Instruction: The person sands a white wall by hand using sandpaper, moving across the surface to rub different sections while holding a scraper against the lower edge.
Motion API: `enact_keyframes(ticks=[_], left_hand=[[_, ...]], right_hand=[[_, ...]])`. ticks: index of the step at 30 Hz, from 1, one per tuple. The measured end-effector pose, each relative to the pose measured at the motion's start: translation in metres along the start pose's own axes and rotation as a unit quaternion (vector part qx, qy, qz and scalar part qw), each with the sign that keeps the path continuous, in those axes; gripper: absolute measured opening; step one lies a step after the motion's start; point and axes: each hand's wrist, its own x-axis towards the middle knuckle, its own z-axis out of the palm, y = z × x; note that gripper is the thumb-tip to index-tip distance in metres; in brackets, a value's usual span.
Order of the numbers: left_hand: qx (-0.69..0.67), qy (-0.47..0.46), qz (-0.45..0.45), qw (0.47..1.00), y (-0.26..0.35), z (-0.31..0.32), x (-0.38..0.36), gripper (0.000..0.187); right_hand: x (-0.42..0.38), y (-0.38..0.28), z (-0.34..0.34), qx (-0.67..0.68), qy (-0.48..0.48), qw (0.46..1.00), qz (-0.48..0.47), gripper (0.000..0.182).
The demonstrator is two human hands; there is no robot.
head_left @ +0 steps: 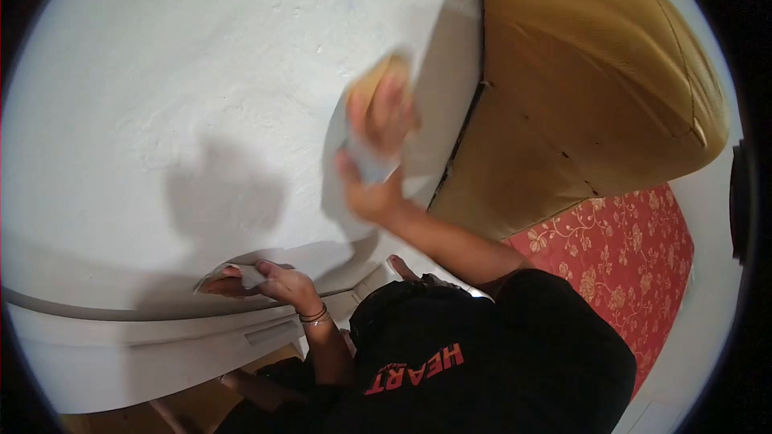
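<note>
My right hand (382, 133) is against or just over a rough white surface (233, 56), blurred by motion. Its fingers press on a flat piece, yellow-brown (371, 84) toward the fingertips and pale grey-white under the palm; I cannot make out its exact kind. Lower left, my left hand (277, 283), with thin bands round the wrist, holds a thin whitish sheet (250, 276), folded or curled, close to the same surface near its lower edge. What lies beneath the left fingers is partly hidden.
A mustard-yellow padded piece of furniture (579, 72) stands along the right side of the white surface, a dark gap between them. Red floral fabric (611, 249) shows below it. A pale ledge (161, 354) runs along the lower left. Shadows fall on the white surface.
</note>
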Motion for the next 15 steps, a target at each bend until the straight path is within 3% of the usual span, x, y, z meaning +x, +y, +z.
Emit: enact_keyframes(ticks=[1, 2, 3, 5, 6, 7, 9, 10, 12, 14, 15], left_hand=[[-0.001, 0.002, -0.003, 1.000, -0.016, 0.002, -0.001, 0.049], [-0.070, -0.052, -0.058, 0.995, -0.046, 0.007, -0.002, 0.048], [-0.005, -0.020, 0.016, 1.000, -0.047, 0.003, 0.007, 0.045], [0.145, 0.076, 0.148, 0.975, -0.050, -0.004, 0.026, 0.041], [0.129, 0.100, 0.137, 0.977, -0.050, -0.003, 0.031, 0.038], [0.146, 0.084, 0.115, 0.979, -0.053, 0.001, 0.030, 0.038], [0.146, -0.069, -0.001, 0.987, -0.042, 0.012, 0.009, 0.040], [0.144, -0.117, -0.016, 0.983, -0.023, 0.006, -0.001, 0.042], [0.169, 0.002, 0.040, 0.985, 0.005, -0.003, 0.009, 0.042], [-0.017, 0.032, -0.030, 0.999, 0.010, -0.009, 0.019, 0.045], [-0.077, 0.042, -0.054, 0.995, 0.010, -0.016, 0.025, 0.047]], right_hand=[[-0.042, -0.003, 0.018, -0.047, -0.033, 0.998, -0.001, 0.060], [-0.091, 0.000, 0.023, -0.037, -0.167, 0.985, -0.034, 0.062], [-0.124, 0.003, 0.024, -0.028, -0.297, 0.952, -0.066, 0.064], [-0.131, 0.003, 0.019, -0.039, -0.276, 0.959, -0.055, 0.066], [-0.129, 0.005, 0.019, -0.047, -0.256, 0.965, -0.040, 0.068], [-0.100, 0.008, 0.017, -0.028, -0.169, 0.984, -0.055, 0.069], [-0.014, 0.009, -0.008, -0.049, -0.052, 0.997, -0.041, 0.064], [0.024, 0.009, -0.020, -0.016, 0.014, 1.000, 0.012, 0.060], [0.054, 0.000, -0.029, 0.068, 0.074, 0.995, -0.015, 0.059], [0.036, 0.004, -0.018, 0.037, 0.064, 0.997, -0.002, 0.056], [-0.003, 0.006, -0.005, -0.047, -0.016, 0.999, -0.019, 0.059]])
